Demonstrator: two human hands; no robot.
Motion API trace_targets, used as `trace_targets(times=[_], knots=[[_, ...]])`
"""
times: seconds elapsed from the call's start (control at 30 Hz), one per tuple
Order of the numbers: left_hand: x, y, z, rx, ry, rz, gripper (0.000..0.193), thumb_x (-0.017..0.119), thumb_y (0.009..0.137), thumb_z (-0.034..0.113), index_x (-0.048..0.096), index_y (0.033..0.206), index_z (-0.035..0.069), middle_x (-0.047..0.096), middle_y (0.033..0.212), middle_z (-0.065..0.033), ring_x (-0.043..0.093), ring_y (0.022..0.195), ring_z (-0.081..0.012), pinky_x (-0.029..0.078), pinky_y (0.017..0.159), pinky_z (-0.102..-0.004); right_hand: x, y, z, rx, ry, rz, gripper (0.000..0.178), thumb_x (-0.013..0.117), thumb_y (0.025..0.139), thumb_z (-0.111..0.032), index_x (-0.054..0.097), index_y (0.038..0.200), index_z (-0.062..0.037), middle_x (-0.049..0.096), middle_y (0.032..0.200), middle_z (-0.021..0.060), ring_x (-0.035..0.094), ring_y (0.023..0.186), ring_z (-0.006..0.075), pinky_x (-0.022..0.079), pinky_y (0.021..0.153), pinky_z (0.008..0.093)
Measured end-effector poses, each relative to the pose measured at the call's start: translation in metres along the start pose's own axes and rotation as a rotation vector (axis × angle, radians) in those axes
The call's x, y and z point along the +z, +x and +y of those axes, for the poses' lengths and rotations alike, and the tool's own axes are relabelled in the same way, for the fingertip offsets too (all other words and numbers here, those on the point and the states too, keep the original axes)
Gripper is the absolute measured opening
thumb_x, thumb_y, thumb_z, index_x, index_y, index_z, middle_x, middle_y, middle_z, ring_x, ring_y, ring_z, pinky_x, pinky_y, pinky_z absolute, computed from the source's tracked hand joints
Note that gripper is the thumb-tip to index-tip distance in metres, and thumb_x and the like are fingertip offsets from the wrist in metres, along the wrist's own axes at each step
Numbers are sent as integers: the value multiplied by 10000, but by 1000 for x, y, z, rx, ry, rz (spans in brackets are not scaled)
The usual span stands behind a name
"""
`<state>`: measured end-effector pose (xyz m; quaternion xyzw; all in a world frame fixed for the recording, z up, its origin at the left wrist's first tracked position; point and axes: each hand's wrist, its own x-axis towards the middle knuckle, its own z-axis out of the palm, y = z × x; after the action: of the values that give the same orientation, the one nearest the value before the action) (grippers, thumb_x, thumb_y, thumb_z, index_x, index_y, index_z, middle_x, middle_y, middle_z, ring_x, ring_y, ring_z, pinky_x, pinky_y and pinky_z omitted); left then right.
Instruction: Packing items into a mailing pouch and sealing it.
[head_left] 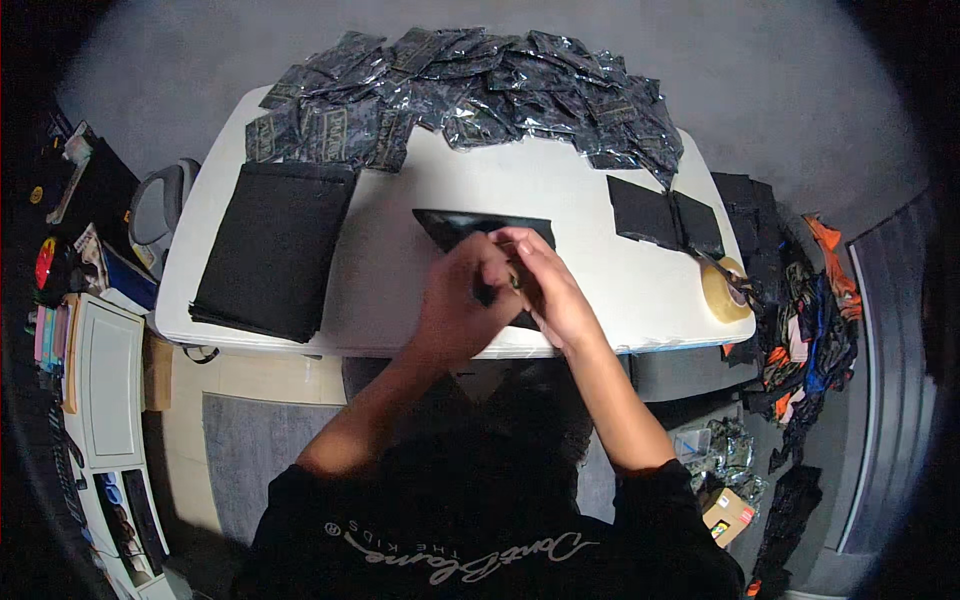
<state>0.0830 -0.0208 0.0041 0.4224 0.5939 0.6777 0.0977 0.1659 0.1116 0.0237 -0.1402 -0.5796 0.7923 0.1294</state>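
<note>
Over the near middle of the white table (pixel 390 260), my two hands come together. My left hand (pixel 462 295) is blurred, its fingers curled inward against the right one. Bent fingers of my right hand (pixel 560 300) close round the other side. Between them shows a sliver of something dark with a small yellowish spot; the hands hide most of it, so its kind is unclear. Under and behind them lies a flat, shiny black piece (pixel 480 222), perhaps a bag or sheet, its far edge and corners visible.
Shiny clear-wrapped dark packets (pixel 470 85) heap along the far edge. A stack of black flat sheets (pixel 275 250) lies left. At right are smaller black pieces (pixel 650 212), a tape roll (pixel 722 290) and scissors (pixel 745 283). Clothes (pixel 810 330) pile beyond the right edge.
</note>
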Motion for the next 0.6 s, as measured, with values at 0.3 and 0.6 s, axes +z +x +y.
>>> trace_targets(times=[0.3,0.6], knots=[[6,18,-17,184,-674,-162,259,599,843,12,366,812,120,392,768,28,380,720,-111,369,669,-283,2,12,3,234,212,151,319,617,1043,-363,636,1196,-85,691,1036,28,653,867,114,534,781,295],[3,21,-5,118,-1060,-26,280,609,972,255,432,799,125,372,663,28,422,688,-158,370,611,-325,1,14,-18,-94,154,-200,347,595,954,49,579,1291,-35,487,751,-79,467,636,14,348,581,175]])
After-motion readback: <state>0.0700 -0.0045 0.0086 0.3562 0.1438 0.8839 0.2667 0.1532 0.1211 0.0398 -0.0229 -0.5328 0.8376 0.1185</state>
